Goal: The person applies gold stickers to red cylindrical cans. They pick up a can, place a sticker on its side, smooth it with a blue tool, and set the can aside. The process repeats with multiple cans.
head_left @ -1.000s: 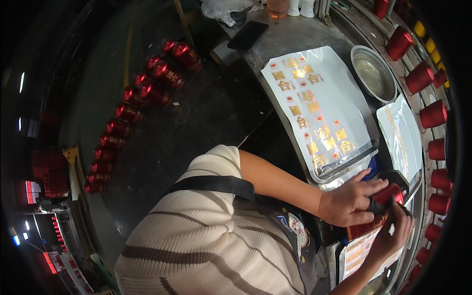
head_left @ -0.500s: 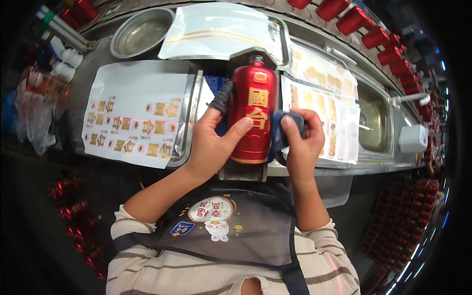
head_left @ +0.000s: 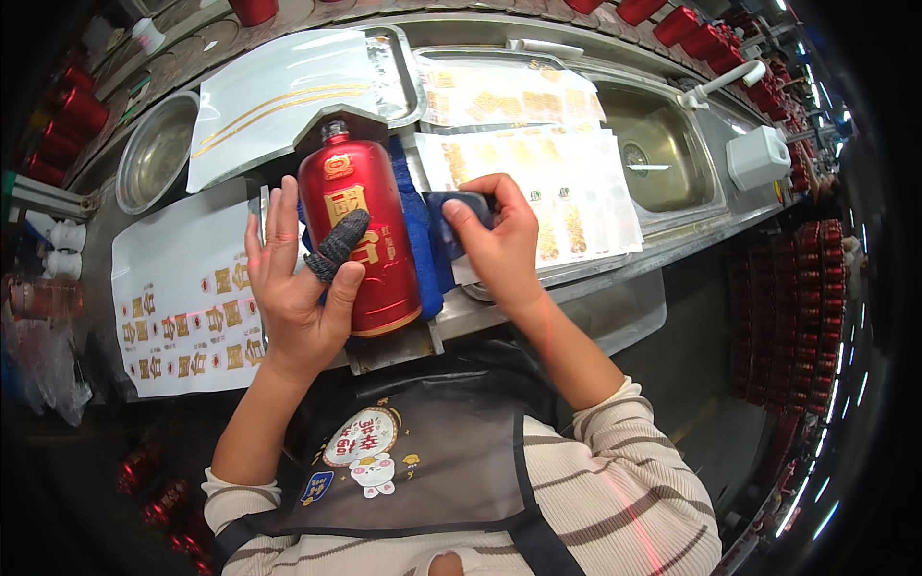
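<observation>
A shiny red bottle (head_left: 387, 298) with gold characters and a dark neck lies on a metal cradle (head_left: 394, 353), its neck pointing away from me. Blue cloth (head_left: 415, 226) lines the cradle on the bottle's right. My left hand (head_left: 305, 307) is at the bottle's left side, fingers stretched and apart, holding nothing. Its index finger wears a dark grey knitted cover (head_left: 341, 245) and crosses over the gold lettering; whether it presses there I cannot tell. My right hand (head_left: 509, 240), right of the bottle and apart from it, pinches a dark blue pad (head_left: 471, 204).
Decal sheets lie left (head_left: 182, 259) and right (head_left: 600, 192) of the bottle. Behind are a white sheet with gold strips (head_left: 279, 86) and a metal bowl (head_left: 134, 173). A sink (head_left: 658, 120), faucet (head_left: 720, 86) and white jug (head_left: 757, 158) stand right. Red bottles (head_left: 788, 307) are stacked beyond.
My view has turned, so the bench sits further left. The left hand's fingers have spread, with the index now across the bottle's front. The pad in my right hand has moved away from the bottle.
</observation>
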Demonstrator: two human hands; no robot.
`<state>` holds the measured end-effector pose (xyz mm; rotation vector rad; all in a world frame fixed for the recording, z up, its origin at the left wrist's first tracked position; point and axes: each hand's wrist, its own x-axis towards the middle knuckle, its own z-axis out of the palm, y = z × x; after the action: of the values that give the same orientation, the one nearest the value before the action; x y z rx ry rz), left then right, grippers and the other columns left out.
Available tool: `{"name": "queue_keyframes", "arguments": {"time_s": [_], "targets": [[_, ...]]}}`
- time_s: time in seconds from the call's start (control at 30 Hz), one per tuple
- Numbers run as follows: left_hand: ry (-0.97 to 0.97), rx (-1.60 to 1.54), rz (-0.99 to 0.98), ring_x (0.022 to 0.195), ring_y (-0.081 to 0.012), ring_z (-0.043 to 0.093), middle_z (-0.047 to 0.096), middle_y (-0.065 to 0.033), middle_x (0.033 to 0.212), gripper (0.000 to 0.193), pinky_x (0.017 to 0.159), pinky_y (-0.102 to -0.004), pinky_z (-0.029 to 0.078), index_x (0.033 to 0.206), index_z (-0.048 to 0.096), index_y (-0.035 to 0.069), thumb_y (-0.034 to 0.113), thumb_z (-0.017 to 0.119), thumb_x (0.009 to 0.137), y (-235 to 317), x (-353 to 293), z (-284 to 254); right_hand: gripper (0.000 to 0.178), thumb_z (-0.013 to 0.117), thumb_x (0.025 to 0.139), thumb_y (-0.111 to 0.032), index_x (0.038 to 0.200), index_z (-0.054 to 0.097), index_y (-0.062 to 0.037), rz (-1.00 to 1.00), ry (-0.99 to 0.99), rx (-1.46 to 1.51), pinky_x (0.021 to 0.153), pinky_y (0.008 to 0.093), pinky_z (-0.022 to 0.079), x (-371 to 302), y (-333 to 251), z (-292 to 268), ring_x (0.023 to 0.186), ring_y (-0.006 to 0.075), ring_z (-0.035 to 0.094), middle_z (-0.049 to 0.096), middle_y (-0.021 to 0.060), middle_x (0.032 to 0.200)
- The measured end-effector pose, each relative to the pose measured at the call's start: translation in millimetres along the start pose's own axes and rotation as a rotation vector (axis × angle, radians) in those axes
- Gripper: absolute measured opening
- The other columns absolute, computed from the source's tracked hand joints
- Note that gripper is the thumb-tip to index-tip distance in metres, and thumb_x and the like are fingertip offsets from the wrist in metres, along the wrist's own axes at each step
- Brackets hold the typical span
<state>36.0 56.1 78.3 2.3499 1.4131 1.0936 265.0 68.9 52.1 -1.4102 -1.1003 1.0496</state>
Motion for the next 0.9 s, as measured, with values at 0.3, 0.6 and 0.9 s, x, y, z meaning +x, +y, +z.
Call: {"name": "queue_keyframes", "arguments": {"time_s": [0.3, 0.6, 0.9], "targets": [[-0.083, 0.056, 0.124, 0.142, -0.0452, 0.033, 0.039, -0.0236, 0.153, 0.033, 0.115, -0.0606, 0.013, 0.101, 0.077, 0.01, 0.039, 0.065, 0.093, -1, 12, -10, 0.049, 0.076, 0.077, -0.031, 0.111, 0.061, 0.0, 0.116, 0.161, -0.956, 0.077, 0.0372, 0.052, 18, 11, -141, 0.085, 0.0301, 0.065, 0.063, 0.0181, 0.098], [0.039, -0.517, -0.129, 0.143, -0.0355, 0.037, 0.037, -0.025, 0.154, 0.039, 0.118, -0.0487, 0.023, 0.127, 0.063, -0.002, 0.026, 0.058, 0.099, -11, -9, -7, 0.039, 0.079, 0.077, -0.031, 0.089, 0.071, 0.0042, 0.203, 0.194, -0.845, 0.067, 0.0332, 0.051, 66, 30, -244, 0.068, 0.0202, 0.065, 0.07, 0.0133, 0.077], [0.182, -0.636, -0.27, 0.14, -0.0286, 0.043, 0.044, -0.0228, 0.15, 0.053, 0.114, -0.0379, 0.032, 0.143, 0.043, -0.008, 0.014, 0.06, 0.098, -8, -37, -9, 0.04, 0.079, 0.076, -0.032, 0.089, 0.065, 0.003, 0.137, 0.142, -1.037, 0.069, 0.0363, 0.051, 71, 33, -249, 0.073, 0.0262, 0.065, 0.069, 0.0162, 0.081]]}}
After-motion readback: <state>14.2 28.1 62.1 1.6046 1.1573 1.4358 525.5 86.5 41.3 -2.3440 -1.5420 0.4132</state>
